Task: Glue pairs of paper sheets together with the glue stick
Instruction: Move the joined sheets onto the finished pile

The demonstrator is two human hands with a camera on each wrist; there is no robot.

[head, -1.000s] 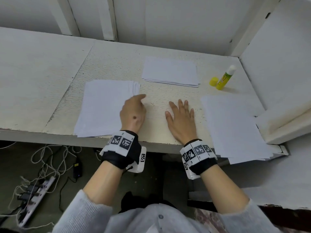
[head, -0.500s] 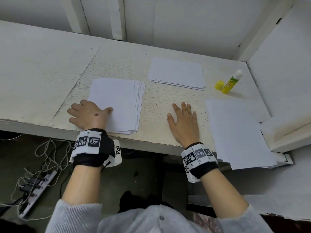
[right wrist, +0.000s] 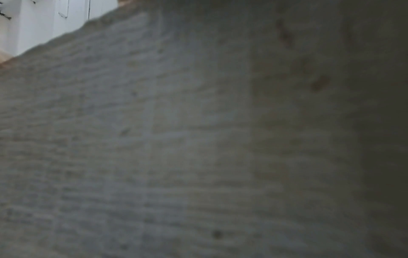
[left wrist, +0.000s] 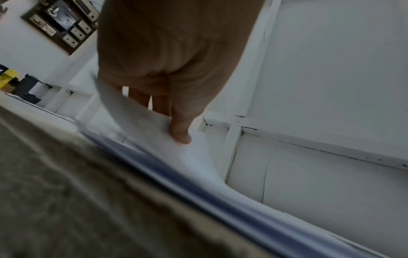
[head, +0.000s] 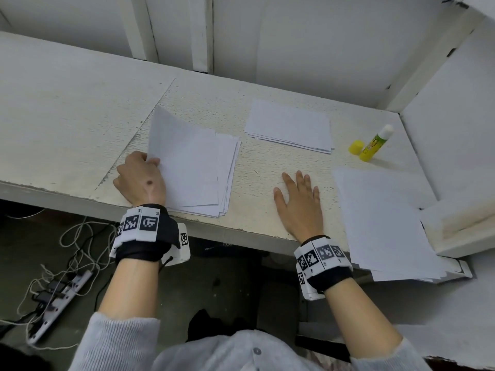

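My left hand (head: 140,180) sits at the left edge of the paper stack (head: 214,180) in the middle left of the head view. Its fingers (left wrist: 180,129) pinch the top sheet (head: 182,156) at that edge, and the sheet's far left corner curls up off the pile; the wrist view shows my thumb on top of the lifted paper and other fingers behind it.

My right hand (head: 300,202) lies flat on the bare worktop (head: 257,167) at centre, fingers straight and spread, holding nothing. Its wrist camera shows only the dim, blurred surface.

A second, smaller stack (head: 289,127) lies above centre, well apart from both hands. The glue stick (head: 375,143) lies tilted at the upper right, uncapped, with its yellow cap (head: 355,147) just beside it. A third pile of sheets (head: 385,223) lies at the right, overhanging the worktop's near edge.
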